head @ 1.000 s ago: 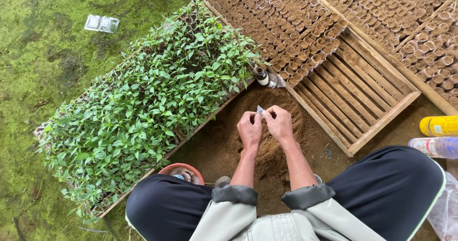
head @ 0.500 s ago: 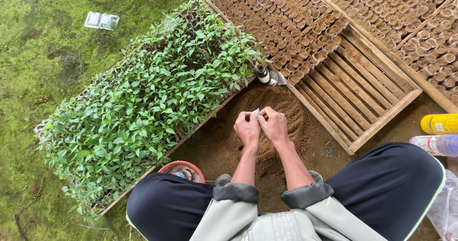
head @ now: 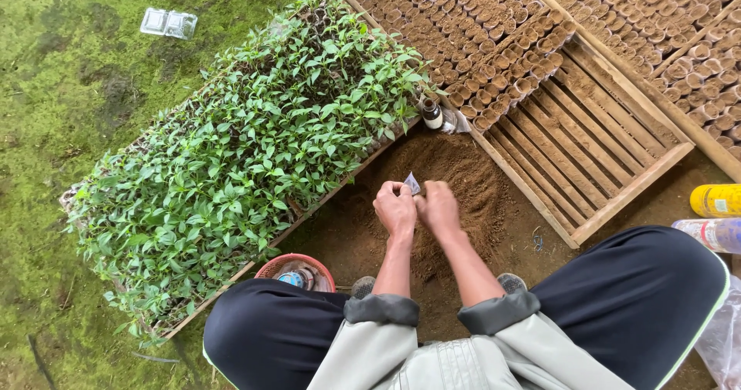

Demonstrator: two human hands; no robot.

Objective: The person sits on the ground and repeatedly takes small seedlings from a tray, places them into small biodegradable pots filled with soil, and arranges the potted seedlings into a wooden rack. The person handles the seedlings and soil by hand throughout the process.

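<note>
A wide bed of green seedlings (head: 231, 158) fills the left middle, lying aslant on mossy ground (head: 69, 89). Just right of it, wooden trays (head: 617, 139) hold rows of small soil-filled pots (head: 463, 27); the nearest tray section shows bare slats. The person squats, dark trousers (head: 641, 297) at the bottom and grey sleeves (head: 378, 310) pushed up the forearms. Between the knees and the trays lies a mound of loose brown soil (head: 455, 182).

Both hands are held together over the soil heap. The left hand (head: 395, 209) and right hand (head: 438, 206) touch each other, fingers curled in and pressed together, pinching a small pale packet (head: 412, 182) that sticks up between the fingertips. The packet is just above the near edge of the mound, roughly midway between the seedling bed and the slatted tray.

A red-rimmed bowl (head: 297, 270) sits beside the left knee, touching the seedling bed's corner. At the right edge lie a yellow bottle (head: 716, 200) and a clear bottle (head: 706, 234), near the right knee. A small dark bottle (head: 431, 114) with a white label stands where the seedlings meet the trays. A clear plastic blister pack (head: 168, 23) lies on the moss at upper left, well apart from everything.
</note>
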